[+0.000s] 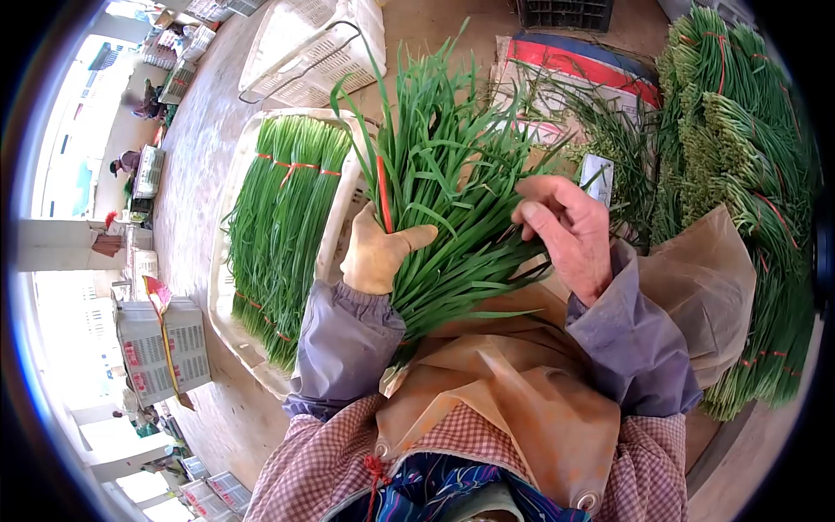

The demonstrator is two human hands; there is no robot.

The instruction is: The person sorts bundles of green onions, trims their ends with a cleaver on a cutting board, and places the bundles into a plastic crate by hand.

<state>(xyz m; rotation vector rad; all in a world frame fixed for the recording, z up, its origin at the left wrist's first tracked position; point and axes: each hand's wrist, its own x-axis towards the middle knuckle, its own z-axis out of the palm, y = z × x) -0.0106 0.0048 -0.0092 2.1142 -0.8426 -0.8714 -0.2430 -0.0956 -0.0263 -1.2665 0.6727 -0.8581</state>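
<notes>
My left hand [376,252], in a pale yellowish glove, is closed around the near left side of a loose bunch of green chives [452,183], its thumb across the leaves. A red band [383,190] stands up along the bunch beside that hand. The leaves fan out over my lap and toward the right. My bare right hand [572,233] hovers at the right edge of the bunch, fingers curled in toward the thumb. Whatever lies between those fingertips is too small to make out.
To the left, a white crate [228,306] holds chive bundles tied with red bands. Another white crate [370,39] stands beyond it. Tied green bundles [739,165] are piled at right. Loose stalks lie on a printed sack [557,65]. A brown plastic apron [496,374] covers my lap.
</notes>
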